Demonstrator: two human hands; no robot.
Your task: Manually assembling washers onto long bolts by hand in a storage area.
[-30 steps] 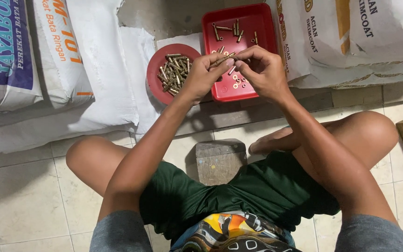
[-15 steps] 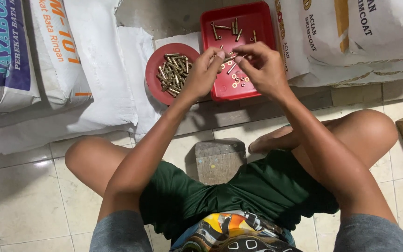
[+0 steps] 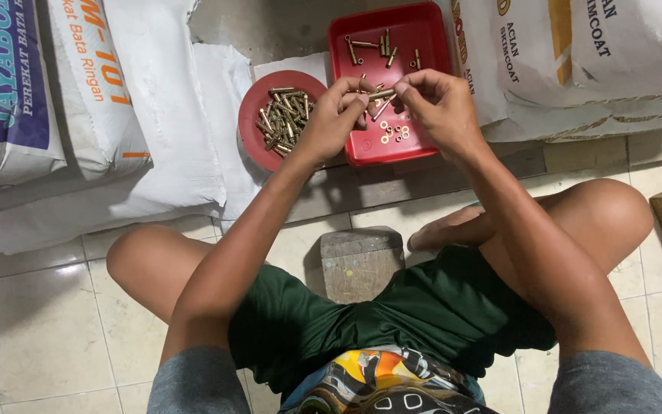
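Fingers of both my left hand (image 3: pixel 332 115) and right hand (image 3: pixel 438 103) pinch one brass bolt (image 3: pixel 381 94) over the red tray (image 3: pixel 430 46), just beside the round red dish (image 3: pixel 253 126) of bolts

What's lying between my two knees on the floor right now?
In the head view, a grey stone block sits on the tiled floor between the knees, with a bare foot beside it.

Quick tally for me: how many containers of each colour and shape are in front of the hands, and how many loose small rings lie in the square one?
Red round bowl: 1
Red square tray: 1
Small rings lying in the tray: about 9
Total containers: 2
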